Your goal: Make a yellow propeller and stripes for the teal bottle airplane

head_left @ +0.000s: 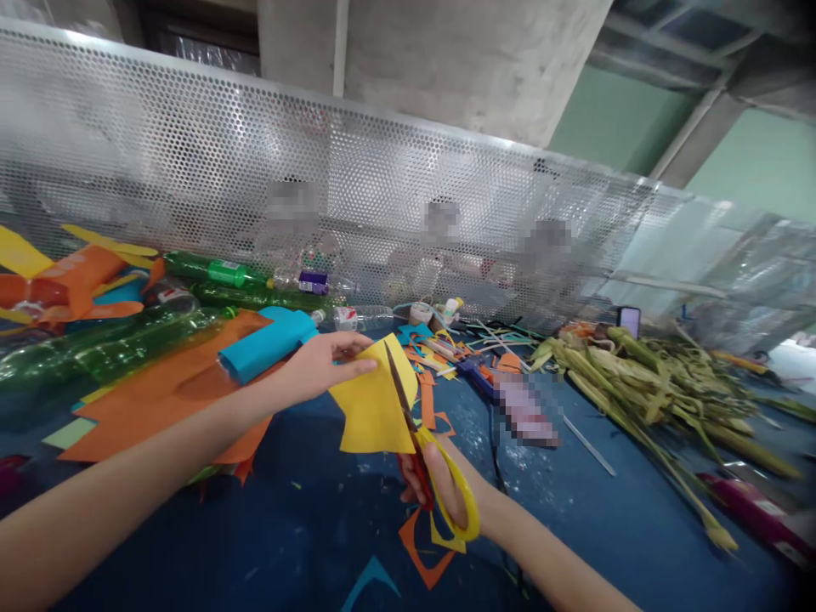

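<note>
My left hand (328,364) pinches the upper left edge of a piece of yellow paper (373,416), thumb on its front. Just right of and below it, my right hand (443,480) grips a pair of scissors (470,501) by the yellow-rimmed handles. The scissor blades point up and lie across the right part of the paper. Whether the blades are apart is hard to make out. Beneath the right hand lie orange paper scraps (428,571) and a blue scrap (371,578) on the blue table (286,544).
Green plastic bottles (153,340), a blue paper-wrapped cylinder (264,344) and orange sheets (146,408) lie at left. A glue gun (478,378) with its cord is right of centre. Dried plant stalks (656,399) are piled at right. A perforated metal panel (376,187) stands behind.
</note>
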